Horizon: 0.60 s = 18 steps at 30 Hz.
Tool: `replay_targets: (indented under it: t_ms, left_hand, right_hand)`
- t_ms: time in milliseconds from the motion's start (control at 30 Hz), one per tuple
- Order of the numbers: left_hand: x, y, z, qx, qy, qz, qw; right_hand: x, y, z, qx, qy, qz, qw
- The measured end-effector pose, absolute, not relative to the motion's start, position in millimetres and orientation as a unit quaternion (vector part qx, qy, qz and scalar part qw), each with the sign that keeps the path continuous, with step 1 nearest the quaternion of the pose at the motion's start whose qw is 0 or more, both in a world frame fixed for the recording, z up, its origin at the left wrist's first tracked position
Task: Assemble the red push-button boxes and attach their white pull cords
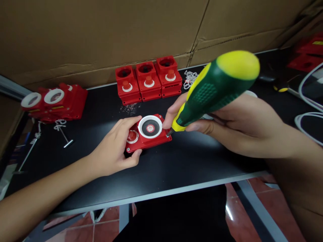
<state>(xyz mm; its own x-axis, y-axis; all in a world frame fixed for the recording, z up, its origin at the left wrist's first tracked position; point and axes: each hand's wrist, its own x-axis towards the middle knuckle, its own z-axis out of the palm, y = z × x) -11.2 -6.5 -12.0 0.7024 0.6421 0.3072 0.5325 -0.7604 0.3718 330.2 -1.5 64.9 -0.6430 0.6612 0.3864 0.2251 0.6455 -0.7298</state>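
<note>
Well, a red box (pixel 145 144) sat on the black table (pixel 156 178), gripped at its left end by the left hand (pixel 114 148). The right hand (pixel 242 122) held a screwdriver (pixel 213 90) down at a corner screw (pixel 167 135). Three more red boxes (pixel 150 92) stood behind.

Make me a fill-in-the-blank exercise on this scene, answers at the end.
The right hand holds a green-and-yellow ____.
The left hand holds a box whose casing is coloured ____.
The ring on top of that box is ____.
The row of boxes behind it numbers ____.

Missing words: screwdriver; red; white; three.
</note>
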Motion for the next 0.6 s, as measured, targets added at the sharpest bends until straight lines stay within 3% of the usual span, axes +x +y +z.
replay_targets:
  t_ms: [300,600]
  left_hand:
    - [-10.6,-6.2,-5.9,0.918,0.317,0.201,0.128]
    - [-8.9,-5.9,-7.1,0.92,0.311,0.204,0.124]
  right_hand:
    - [329.5,-1.6,61.6,-0.264,-0.85,0.311,0.333]
    - [323.7,-6.3,60.2,-0.256,-0.818,0.368,0.36]
